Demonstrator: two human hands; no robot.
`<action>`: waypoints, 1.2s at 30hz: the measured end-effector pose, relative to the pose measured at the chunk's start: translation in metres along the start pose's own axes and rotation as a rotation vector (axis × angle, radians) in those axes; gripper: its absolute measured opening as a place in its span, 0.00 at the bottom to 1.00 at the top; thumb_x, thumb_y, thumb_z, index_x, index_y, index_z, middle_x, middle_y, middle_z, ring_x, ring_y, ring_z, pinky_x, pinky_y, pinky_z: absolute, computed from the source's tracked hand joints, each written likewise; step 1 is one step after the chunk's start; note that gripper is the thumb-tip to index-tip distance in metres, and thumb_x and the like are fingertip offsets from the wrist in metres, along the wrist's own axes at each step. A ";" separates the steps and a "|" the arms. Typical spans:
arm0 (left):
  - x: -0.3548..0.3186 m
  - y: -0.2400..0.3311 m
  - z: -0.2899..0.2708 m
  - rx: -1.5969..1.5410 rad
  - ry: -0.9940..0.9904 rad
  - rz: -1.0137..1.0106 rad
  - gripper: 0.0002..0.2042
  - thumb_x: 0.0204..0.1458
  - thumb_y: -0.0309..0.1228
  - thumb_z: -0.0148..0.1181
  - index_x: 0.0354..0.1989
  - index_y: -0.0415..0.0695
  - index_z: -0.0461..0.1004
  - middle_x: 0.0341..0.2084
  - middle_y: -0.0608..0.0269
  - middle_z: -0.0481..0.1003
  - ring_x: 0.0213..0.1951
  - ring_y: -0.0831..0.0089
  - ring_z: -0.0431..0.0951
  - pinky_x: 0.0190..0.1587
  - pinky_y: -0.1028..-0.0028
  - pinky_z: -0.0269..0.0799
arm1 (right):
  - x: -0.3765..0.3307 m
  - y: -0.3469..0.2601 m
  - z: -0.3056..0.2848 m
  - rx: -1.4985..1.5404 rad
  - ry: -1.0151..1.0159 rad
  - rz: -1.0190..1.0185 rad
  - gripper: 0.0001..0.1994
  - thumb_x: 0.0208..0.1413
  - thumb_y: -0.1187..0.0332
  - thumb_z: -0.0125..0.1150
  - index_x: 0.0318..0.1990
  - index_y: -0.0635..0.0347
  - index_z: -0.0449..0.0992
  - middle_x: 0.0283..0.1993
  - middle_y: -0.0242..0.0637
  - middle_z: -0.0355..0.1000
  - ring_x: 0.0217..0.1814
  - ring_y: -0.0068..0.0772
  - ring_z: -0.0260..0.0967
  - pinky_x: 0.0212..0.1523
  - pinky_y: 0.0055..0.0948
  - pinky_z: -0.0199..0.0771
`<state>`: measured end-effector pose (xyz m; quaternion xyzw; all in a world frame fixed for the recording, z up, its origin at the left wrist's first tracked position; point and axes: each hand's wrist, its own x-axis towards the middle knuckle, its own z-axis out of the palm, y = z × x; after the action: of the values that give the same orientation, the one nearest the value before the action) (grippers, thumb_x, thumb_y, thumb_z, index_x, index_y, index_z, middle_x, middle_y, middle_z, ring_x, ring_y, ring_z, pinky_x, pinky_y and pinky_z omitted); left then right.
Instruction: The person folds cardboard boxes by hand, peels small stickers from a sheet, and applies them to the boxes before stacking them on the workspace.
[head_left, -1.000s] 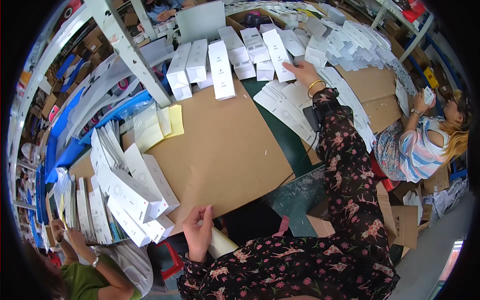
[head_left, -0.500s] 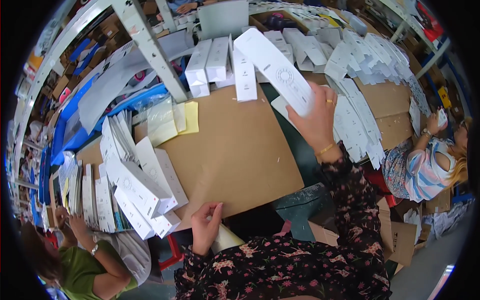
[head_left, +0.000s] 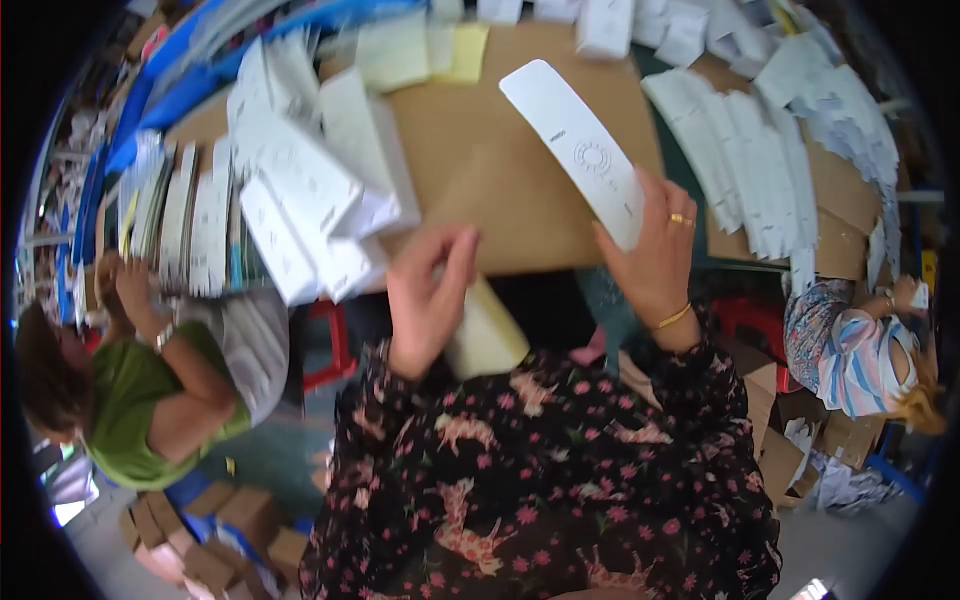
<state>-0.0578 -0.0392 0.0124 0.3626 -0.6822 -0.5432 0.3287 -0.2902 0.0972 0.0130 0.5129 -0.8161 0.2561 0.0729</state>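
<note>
My right hand (head_left: 655, 265) is closed on the lower end of a long white carton (head_left: 560, 135) with a round printed pattern. The carton slants up and left above a brown cardboard sheet (head_left: 455, 130) on the table. Smeared a little by motion, my left hand (head_left: 430, 295) hovers by the sheet's near edge, its fingers curled toward the thumb; what they hold, if anything, cannot be made out. Just below it, a pale yellow sheet (head_left: 490, 330) lies against my front. Folded-up white cartons (head_left: 290, 190) are piled left of that hand.
Flat white cartons (head_left: 740, 160) lie overlapping on the right. Yellow papers (head_left: 465, 55) sit at the sheet's far edge. A person in green (head_left: 160, 400) works at the left, another in a striped top (head_left: 855, 355) at the right. Red stools (head_left: 330, 345) stand below the table.
The view has tilted down toward my body. My right hand has brought the carton nearer to me, and my left hand has lifted and moved toward it.
</note>
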 end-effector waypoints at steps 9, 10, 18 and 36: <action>-0.014 0.004 -0.013 -0.118 0.417 0.550 0.11 0.72 0.26 0.51 0.52 0.31 0.76 0.32 0.59 0.79 0.30 0.79 0.77 0.34 0.81 0.68 | -0.010 -0.055 -0.024 0.744 -0.644 0.355 0.29 0.66 0.66 0.66 0.71 0.60 0.63 0.52 0.41 0.78 0.49 0.31 0.74 0.50 0.28 0.73; -0.014 0.003 -0.013 -0.108 0.471 0.651 0.11 0.72 0.25 0.51 0.53 0.31 0.75 0.32 0.58 0.79 0.31 0.78 0.78 0.35 0.81 0.69 | -0.008 -0.061 -0.019 0.933 -0.719 0.405 0.29 0.67 0.68 0.66 0.71 0.60 0.63 0.50 0.38 0.79 0.46 0.27 0.74 0.48 0.25 0.73; -0.015 0.027 0.000 -0.427 0.336 0.246 0.13 0.67 0.18 0.56 0.59 0.33 0.73 0.37 0.58 0.82 0.35 0.74 0.81 0.42 0.77 0.75 | 0.011 -0.080 -0.004 1.444 -0.423 0.448 0.30 0.64 0.78 0.66 0.71 0.61 0.62 0.46 0.35 0.79 0.44 0.21 0.74 0.48 0.22 0.74; -0.016 0.009 -0.016 -0.456 -0.032 -0.098 0.07 0.63 0.20 0.66 0.47 0.34 0.78 0.40 0.65 0.83 0.41 0.84 0.80 0.44 0.82 0.74 | 0.018 -0.083 0.006 0.615 -0.019 -0.396 0.10 0.52 0.81 0.73 0.42 0.63 0.85 0.39 0.37 0.77 0.38 0.32 0.75 0.36 0.26 0.74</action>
<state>-0.0373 -0.0323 0.0238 0.3030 -0.5284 -0.7043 0.3646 -0.2250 0.0507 0.0432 0.6612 -0.5866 0.4657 -0.0438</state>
